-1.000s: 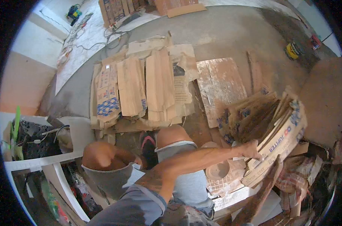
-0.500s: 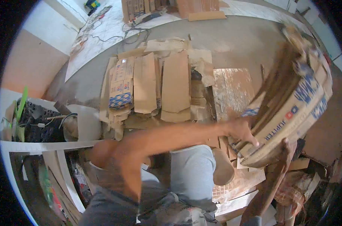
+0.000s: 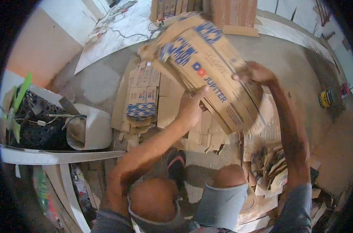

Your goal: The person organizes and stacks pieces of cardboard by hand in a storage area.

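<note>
A thick bundle of flattened cardboard boxes (image 3: pixel 211 73), printed with blue patterns and "JUPITER", hangs tilted in front of me above the floor. My left hand (image 3: pixel 192 106) grips its near left edge, thumb on the printed face and fingers hidden underneath. On the right side, my right hand (image 3: pixel 256 73) holds the edge with its thumb over the top. Below and to the left lies a flat cardboard stack (image 3: pixel 141 93) with the same print, partly covered by the raised bundle.
Left of me, a white tub (image 3: pixel 95 126) lies beside a black perforated basket (image 3: pixel 36 120) and a white frame (image 3: pixel 60 156). Cardboard scraps (image 3: pixel 267 167) are heaped by my right knee. A yellow-and-black bucket (image 3: pixel 327 99) sits far right, and upright boxes (image 3: pixel 234 13) stand at the back.
Both hands have carried the cardboard bundle from the right over to the middle, above the floor stack. Its printed face has turned toward me, and the view has shifted.
</note>
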A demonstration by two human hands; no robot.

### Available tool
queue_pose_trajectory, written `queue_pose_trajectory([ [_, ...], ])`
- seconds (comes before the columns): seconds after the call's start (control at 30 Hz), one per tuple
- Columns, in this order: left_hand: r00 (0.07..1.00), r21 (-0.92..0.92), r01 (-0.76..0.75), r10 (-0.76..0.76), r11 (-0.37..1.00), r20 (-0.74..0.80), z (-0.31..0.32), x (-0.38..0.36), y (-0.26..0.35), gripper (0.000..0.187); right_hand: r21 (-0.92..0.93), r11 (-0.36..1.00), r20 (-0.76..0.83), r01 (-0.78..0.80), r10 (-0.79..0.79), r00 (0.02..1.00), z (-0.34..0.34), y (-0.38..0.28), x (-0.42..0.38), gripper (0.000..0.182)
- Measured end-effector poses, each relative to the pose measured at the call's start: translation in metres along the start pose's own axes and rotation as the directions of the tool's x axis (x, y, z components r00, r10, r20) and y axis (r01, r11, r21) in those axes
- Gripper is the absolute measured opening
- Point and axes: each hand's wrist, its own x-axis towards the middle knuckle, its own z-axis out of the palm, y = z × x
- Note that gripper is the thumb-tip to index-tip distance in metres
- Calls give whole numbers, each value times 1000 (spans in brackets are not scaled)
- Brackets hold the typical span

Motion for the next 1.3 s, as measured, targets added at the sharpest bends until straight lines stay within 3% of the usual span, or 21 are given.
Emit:
queue_pose_trajectory([
  [0.07,995,-91,-61,54,994,-81,-49,27,-22,49,-149,981,138,-120,141,980,-2,-38,55,73],
  [0.17,959,-118,-143,108,983,-262,-77,44,-20,49,-289,956,105,45,-15,994,19,-24,159,77],
  [0.27,940,-251,-197,111,948,-322,-115,68,-27,52,-261,965,81,-10,32,996,38,-43,223,70],
  [0.37,932,-295,-225,117,929,-342,-140,90,-46,53,-410,912,107,30,15,994,56,-51,260,71],
  [0.43,904,-223,-165,57,961,-423,-158,103,-63,53,-625,779,39,-40,81,996,97,-34,291,75],
  [0.5,820,-104,-25,-39,994,-571,-175,117,-83,53,-839,535,-100,-106,40,994,166,-25,283,77],
  [0.57,879,-85,-3,-38,996,-476,-207,134,-108,52,-543,806,-209,-236,143,968,240,2,288,73],
  [0.6,903,-69,10,-39,998,-428,-219,138,-118,52,-566,790,-417,-236,-26,909,267,18,287,71],
  [0.7,857,-198,-42,-67,979,-511,-186,121,-90,49,-555,807,-386,-202,-35,922,264,6,287,71],
  [0.8,967,-414,-126,19,902,-252,-202,145,-99,46,-549,835,-216,-39,-97,972,239,-18,278,78],
  [0.87,967,-381,-115,16,917,-253,-196,153,-97,41,-524,849,-218,-64,-61,974,244,-19,277,85],
  [0.9,968,-359,-110,18,927,-250,-191,154,-90,39,-509,857,-225,-78,-45,973,244,-18,276,89],
  [0.93,981,-33,-97,90,995,-170,-202,149,-95,37,-550,834,-242,-50,-102,965,250,-13,273,93],
  [0.97,989,300,-106,133,948,-70,-228,139,-113,34,-590,807,-256,-24,-159,954,264,1,272,97],
  [1.03,995,534,30,27,845,-100,-231,114,-107,32,-635,773,-277,-4,-222,935,274,16,270,101],
  [1.1,909,335,340,-216,879,-357,-195,82,-59,30,-651,759,-284,2,-246,927,283,19,268,102],
  [1.2,948,623,186,29,760,-318,-210,77,-35,30,-675,738,-293,-6,-261,920,294,27,264,102],
  [1.3,953,736,64,177,674,-246,-211,72,-15,28,-652,757,-279,-33,-199,940,289,18,265,100],
])
